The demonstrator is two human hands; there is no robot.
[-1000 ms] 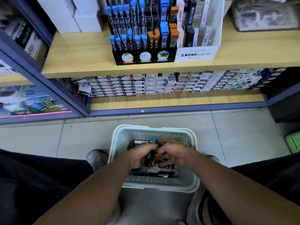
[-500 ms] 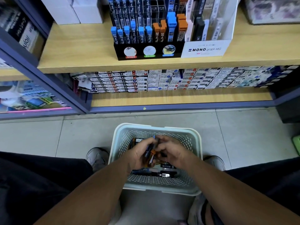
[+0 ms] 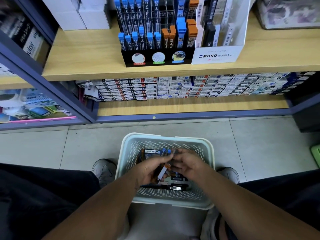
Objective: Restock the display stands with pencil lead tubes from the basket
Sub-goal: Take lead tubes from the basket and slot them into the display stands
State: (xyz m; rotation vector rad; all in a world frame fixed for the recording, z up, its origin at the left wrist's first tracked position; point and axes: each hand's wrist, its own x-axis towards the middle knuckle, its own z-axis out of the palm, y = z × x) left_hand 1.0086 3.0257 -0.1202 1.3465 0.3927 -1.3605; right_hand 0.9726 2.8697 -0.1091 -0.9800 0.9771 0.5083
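A pale perforated basket (image 3: pixel 207 149) stands on the floor between my feet, with several pencil lead tubes (image 3: pixel 153 151) lying in it. Both hands are inside it. My left hand (image 3: pixel 152 168) grips a small bunch of orange-capped tubes (image 3: pixel 163 170). My right hand (image 3: pixel 187 164) is curled right beside it, its fingertips on the same bunch and on a blue-capped tube. On the upper shelf stands the black display stand (image 3: pixel 156 57) with blue- and orange-capped tubes, next to a white MONO display stand (image 3: pixel 216 55).
The wooden upper shelf (image 3: pixel 83 56) juts out above the basket. Below it, a lower shelf (image 3: pixel 190 104) carries rows of small refill boxes (image 3: pixel 173 87). White boxes (image 3: pixel 78 13) stand left of the stands. My shoes (image 3: pixel 103 168) flank the basket on the tiled floor.
My hands stayed in the basket, sorting tubes; the left hand's bunch has tilted and now shows orange caps. The view moved closer to the shelf.
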